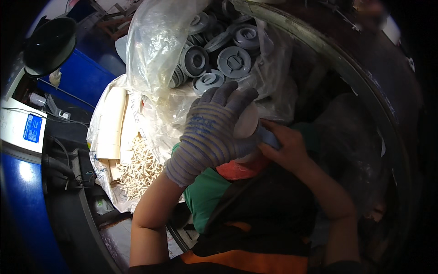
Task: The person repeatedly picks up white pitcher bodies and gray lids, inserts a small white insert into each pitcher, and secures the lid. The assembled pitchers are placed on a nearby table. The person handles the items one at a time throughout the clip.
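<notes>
My left hand (207, 130) wears a grey-blue striped work glove. Its fingers curve around a pale rounded piece (247, 121), with the gloved thumb below it. My bare right hand (287, 146) grips a blue-grey piece (268, 138) right beside the pale one; whether the two are joined cannot be seen. Beyond my hands, several round grey plastic lids (234, 62) with raised centres lie heaped in a clear plastic bag (155, 50). Something red (242, 169) shows beneath my hands, above my lap.
To the left, an open white sack (102, 109) holds a heap of small cream-coloured pieces (140, 168) and a cream board (112, 123). Blue machinery (23, 196) stands at the far left, near a round black disc (49, 47). A curved rim (328, 50) runs along the right.
</notes>
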Demonstrator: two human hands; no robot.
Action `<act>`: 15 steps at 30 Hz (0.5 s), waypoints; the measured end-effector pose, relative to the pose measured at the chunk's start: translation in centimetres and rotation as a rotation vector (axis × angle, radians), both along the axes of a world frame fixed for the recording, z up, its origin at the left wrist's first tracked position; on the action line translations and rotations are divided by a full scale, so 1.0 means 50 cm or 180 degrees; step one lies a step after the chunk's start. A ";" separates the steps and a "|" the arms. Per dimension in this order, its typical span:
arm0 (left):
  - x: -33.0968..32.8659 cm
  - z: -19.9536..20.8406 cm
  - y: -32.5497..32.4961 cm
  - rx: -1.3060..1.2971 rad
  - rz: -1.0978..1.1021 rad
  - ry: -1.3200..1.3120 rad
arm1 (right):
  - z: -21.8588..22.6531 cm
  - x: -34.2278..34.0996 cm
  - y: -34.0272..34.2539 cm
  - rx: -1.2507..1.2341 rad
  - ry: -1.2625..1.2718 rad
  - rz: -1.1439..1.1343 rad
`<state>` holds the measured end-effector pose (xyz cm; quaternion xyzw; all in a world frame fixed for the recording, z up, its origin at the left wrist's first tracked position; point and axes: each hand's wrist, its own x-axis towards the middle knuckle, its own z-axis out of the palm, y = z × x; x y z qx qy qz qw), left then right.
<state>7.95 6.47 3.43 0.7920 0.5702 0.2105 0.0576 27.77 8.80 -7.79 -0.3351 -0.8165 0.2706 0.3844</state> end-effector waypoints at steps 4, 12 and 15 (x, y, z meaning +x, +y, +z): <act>0.010 -0.003 0.004 -0.0055 0.0040 0.0140 | -0.021 0.026 -0.013 0.0009 -0.0382 -0.0265; -0.015 0.048 0.020 0.0326 -0.0183 -0.0549 | -0.074 0.026 -0.062 -0.0572 -0.0970 -0.0861; -0.013 0.134 0.029 0.1085 -0.0718 -0.0945 | -0.084 0.034 -0.068 -0.0577 -0.0938 -0.0999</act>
